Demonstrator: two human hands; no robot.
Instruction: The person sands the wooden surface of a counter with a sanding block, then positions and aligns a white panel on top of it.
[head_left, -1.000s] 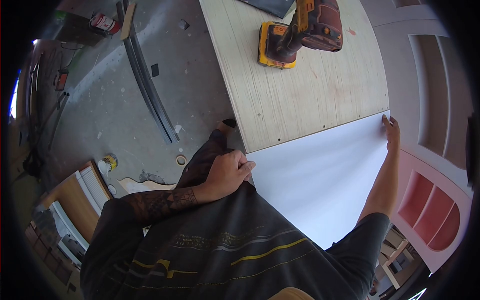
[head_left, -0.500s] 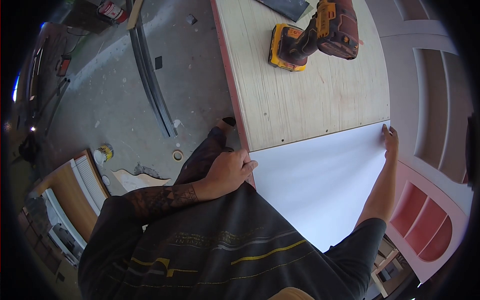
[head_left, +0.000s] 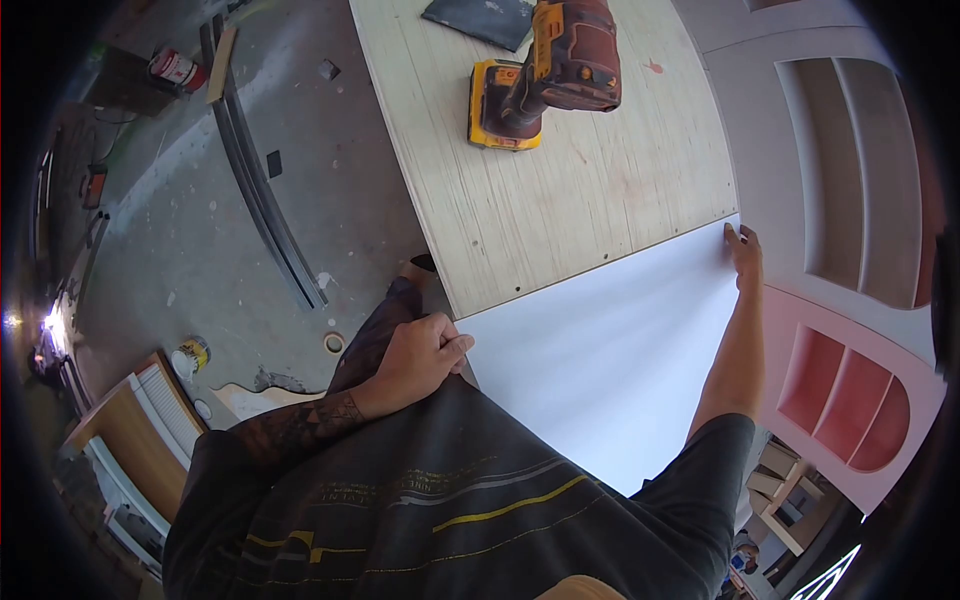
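Observation:
A white sheet (head_left: 600, 350) lies against the edge of a pale wooden panel (head_left: 560, 220), with a straight seam between them. My left hand (head_left: 425, 355) is closed on the sheet's near left corner, fingers curled at the edge. At the far right corner, my right hand (head_left: 743, 250) pinches the sheet, thumb on top. On the panel stands a yellow and dark red cordless drill (head_left: 550, 75), away from both hands. Beside the drill rests a dark flat piece (head_left: 485, 18).
Long metal strips (head_left: 255, 190) and a tape roll (head_left: 334, 343) lie on the floor at left, near a paint can (head_left: 190, 356). A pink shelf unit (head_left: 850, 400) and a pale shelf unit (head_left: 840, 180) stand at right. Bright sparks glow at far left.
The view has shifted, so the panel, drill and both hands appear further left. Both hands keep their places at the sheet's corners.

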